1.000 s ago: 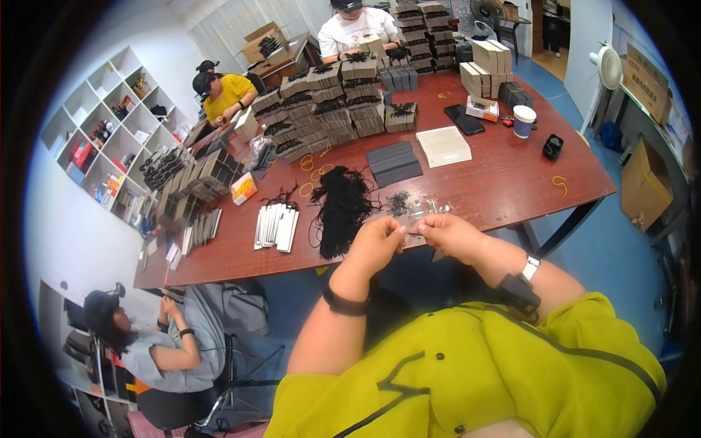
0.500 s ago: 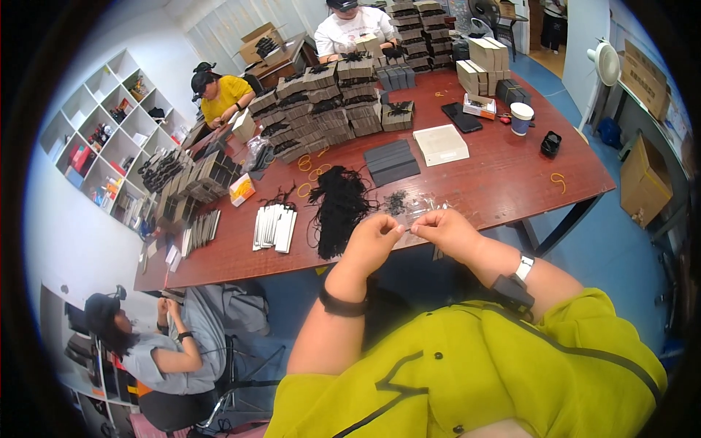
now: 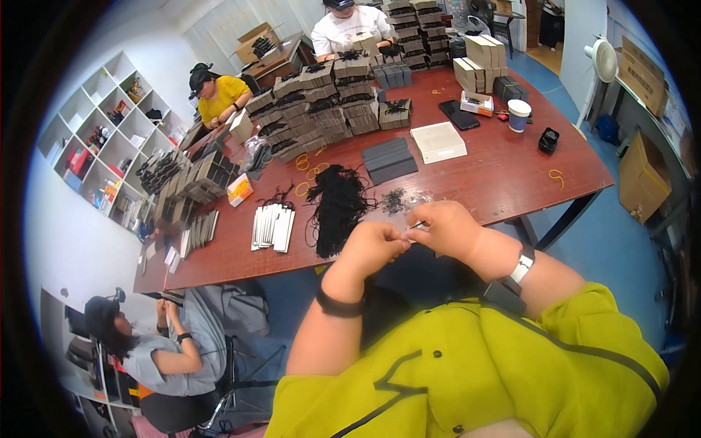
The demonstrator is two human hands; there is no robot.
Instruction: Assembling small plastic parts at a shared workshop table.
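My left hand (image 3: 374,246) and my right hand (image 3: 444,225) meet just over the near edge of a long red-brown table (image 3: 504,175). Both pinch a small thin pale item (image 3: 413,227) between their fingertips; it is too small to make out. A black band sits on my left wrist, a white-strapped watch on my right. Just beyond my hands lie a heap of black cords (image 3: 337,206) and a clear bag of small dark parts (image 3: 400,200). A row of flat white cards (image 3: 273,226) lies to the left of the cords.
Stacks of grey-black boxes (image 3: 321,109) fill the table's far and left parts. A grey box stack (image 3: 389,159), white booklet (image 3: 438,141), phone (image 3: 458,114), paper cup (image 3: 519,114) and rubber bands lie mid-table. Three other people work around it; shelving (image 3: 102,146) stands left.
My hands have stayed together at the table edge, with only small finger movement on the item. The view has shifted slightly.
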